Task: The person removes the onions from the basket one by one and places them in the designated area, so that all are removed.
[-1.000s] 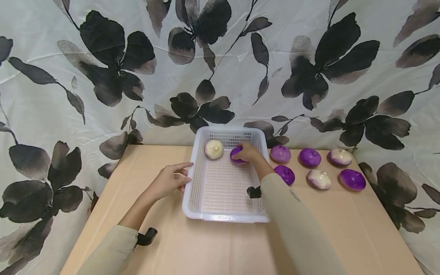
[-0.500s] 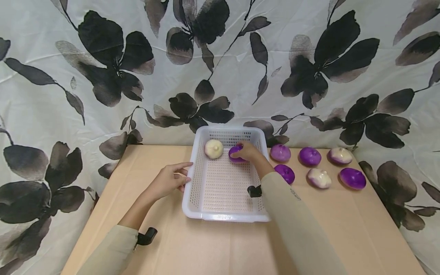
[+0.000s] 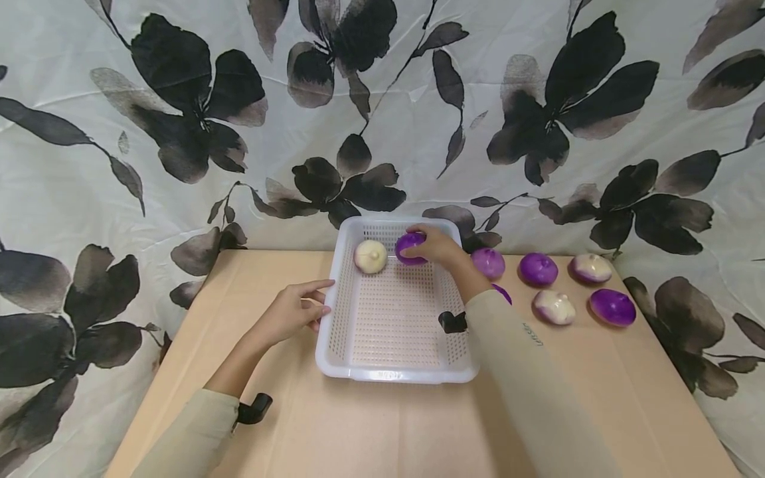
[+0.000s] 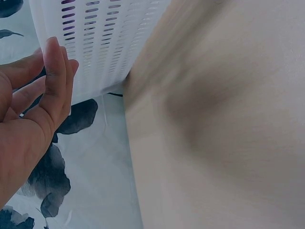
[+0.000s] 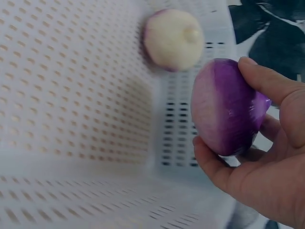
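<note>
A purple onion (image 5: 228,107) is gripped between the thumb and fingers of my right hand (image 3: 439,247), over the far end of a white perforated basket (image 3: 397,376). The right wrist view shows the onion's pale side facing into the basket. To its left, a whitish onion (image 3: 370,257) sits inside the basket near the far left corner. My left hand (image 3: 291,311) touches the basket's left side with fairly straight fingertips. In the left wrist view the fingers (image 4: 56,76) lie against the slotted wall.
Several onions stand right of the basket: purple ones (image 3: 538,269) and whitish ones (image 3: 554,307). One purple onion (image 3: 503,292) is mostly hidden by my right forearm. A floral cloth (image 3: 442,119) hangs behind the wooden table (image 3: 370,431).
My right hand has moved the purple onion farther back in the basket, close beside the whitish onion. My left hand has stayed at the basket's left side.
</note>
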`<state>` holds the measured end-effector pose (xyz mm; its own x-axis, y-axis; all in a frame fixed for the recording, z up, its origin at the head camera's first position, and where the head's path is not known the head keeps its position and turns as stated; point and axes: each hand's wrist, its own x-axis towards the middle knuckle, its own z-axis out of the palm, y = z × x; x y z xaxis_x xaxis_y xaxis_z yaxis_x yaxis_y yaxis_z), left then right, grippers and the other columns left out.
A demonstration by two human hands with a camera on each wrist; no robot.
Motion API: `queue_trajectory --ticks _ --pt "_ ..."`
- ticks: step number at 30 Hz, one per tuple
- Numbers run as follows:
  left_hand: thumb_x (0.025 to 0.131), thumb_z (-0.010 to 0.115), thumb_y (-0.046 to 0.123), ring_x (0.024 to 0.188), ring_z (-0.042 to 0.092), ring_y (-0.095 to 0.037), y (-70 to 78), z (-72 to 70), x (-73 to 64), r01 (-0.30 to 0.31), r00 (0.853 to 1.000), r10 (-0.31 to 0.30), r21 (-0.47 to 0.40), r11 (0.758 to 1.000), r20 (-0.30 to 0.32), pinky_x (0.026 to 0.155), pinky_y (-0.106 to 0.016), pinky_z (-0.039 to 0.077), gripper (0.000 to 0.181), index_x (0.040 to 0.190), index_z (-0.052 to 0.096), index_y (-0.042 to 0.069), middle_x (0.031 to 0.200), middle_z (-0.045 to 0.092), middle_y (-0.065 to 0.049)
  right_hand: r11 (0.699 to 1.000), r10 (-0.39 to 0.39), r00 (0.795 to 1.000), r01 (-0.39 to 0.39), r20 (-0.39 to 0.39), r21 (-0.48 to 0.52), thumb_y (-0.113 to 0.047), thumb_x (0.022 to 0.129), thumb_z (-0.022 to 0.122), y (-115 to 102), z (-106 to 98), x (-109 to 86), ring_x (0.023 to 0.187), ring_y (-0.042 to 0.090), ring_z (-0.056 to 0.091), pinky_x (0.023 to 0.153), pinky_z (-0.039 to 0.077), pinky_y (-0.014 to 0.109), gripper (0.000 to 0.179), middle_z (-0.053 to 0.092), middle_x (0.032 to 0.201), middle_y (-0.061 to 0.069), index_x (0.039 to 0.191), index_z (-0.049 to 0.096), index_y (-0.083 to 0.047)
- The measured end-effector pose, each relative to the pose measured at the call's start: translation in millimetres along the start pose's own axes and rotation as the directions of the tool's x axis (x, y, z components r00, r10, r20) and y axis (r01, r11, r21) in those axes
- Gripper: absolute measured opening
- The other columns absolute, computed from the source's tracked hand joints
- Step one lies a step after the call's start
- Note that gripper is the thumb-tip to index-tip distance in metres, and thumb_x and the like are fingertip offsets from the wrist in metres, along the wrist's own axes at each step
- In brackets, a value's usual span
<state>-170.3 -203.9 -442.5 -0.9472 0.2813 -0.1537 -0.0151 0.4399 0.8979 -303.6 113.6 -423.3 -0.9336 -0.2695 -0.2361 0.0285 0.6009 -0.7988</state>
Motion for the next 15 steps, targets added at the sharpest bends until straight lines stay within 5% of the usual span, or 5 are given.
queue_trajectory --ticks 10,15 --pt "0.094 0.068 -0.003 0.069 0.069 -0.020 1.0 -2.9 -1.3 -0.003 1.000 0.003 0.015 1.000 0.005 0.062 -0.037 0.065 0.058 0.150 0.052 0.000 0.113 0.068 -0.025 1.000 -0.004 1.000 0.004 0.007 -0.026 -0.027 0.092 0.078 -20 -35 -30.2 0.145 0.043 0.041 0.119 0.041 0.059 0.069 0.042 0.159 0.017 0.154 0.048 -0.022" --pt "0.094 0.068 -0.004 0.070 0.070 -0.020 0.0 -3.0 -1.7 -0.008 1.000 0.007 0.017 1.000 0.013 0.062 -0.038 0.066 0.058 0.150 0.051 0.000 0.113 0.068 -0.026 0.992 -0.074 0.997 0.076 0.023 -0.105 -0.031 0.093 0.078 -16 -51 -46.9 0.140 0.041 0.047 0.118 0.042 0.058 0.068 0.042 0.159 0.014 0.153 0.048 -0.022"
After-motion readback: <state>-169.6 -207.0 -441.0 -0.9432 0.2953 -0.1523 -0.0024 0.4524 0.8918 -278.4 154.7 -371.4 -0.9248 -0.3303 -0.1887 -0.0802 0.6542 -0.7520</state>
